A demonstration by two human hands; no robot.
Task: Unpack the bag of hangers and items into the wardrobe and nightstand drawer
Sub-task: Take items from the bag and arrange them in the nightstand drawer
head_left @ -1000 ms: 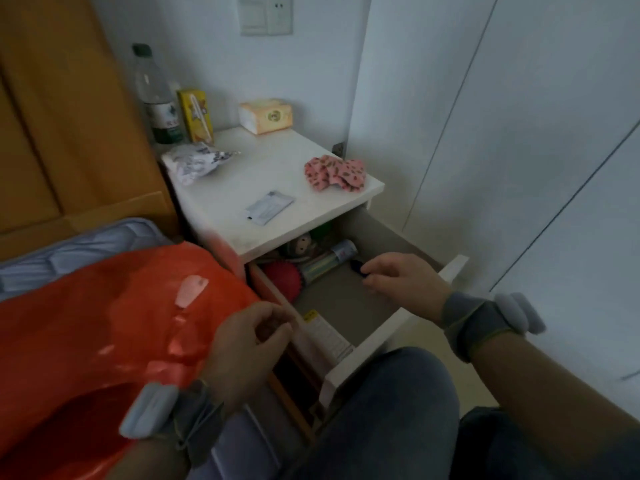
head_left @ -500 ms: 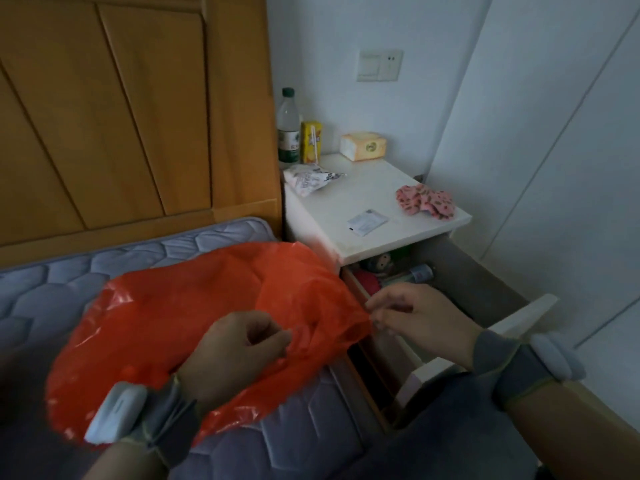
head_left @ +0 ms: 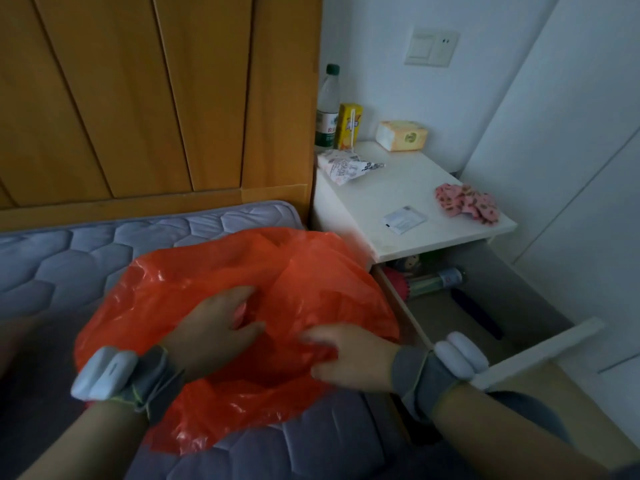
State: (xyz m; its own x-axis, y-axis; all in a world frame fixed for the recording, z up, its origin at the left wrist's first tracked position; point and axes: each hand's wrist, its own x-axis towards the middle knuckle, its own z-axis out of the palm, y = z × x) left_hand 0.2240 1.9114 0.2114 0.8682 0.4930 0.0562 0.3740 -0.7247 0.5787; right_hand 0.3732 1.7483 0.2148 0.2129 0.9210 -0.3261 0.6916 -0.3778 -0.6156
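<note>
Red plastic bag (head_left: pixel 221 289) spread on quilted grey mattress (head_left: pixel 69 258), lying under and around both hands. Left hand (head_left: pixel 216 329) laid on the crumpled film, fingers loosely spread and slightly curled, pressing or pinching a fold; firm grip not discernible. Right hand (head_left: pixel 349 358) at the bag's near right edge, fingers curled onto the plastic, thumb beneath; apparently pinching the rim, contact partly blurred. Grey wrist straps with pale blue-white modules on both forearms.

Open nightstand drawer (head_left: pixel 519 362) just right of the right hand, white front panel beside that wrist. Inside, beyond the right hand: red ball-like item (head_left: pixel 398 282), cylindrical tube (head_left: pixel 436 280), dark elongated object (head_left: pixel 479 315).

White nightstand top (head_left: pixel 398 192) beyond and right of both hands, well apart from them. On it: clear bottle with green cap (head_left: pixel 327 109), yellow drink carton (head_left: pixel 349 126) touching or just beside the bottle, tissue pack (head_left: pixel 401 135), crumpled printed wrapper (head_left: pixel 346 166), small flat sachet (head_left: pixel 403 220), pink patterned cloth (head_left: pixel 465 204) near the right front corner.

Wooden headboard (head_left: pixel 138 98) beyond the left hand; white wardrobe doors (head_left: pixel 571 150) far right.
</note>
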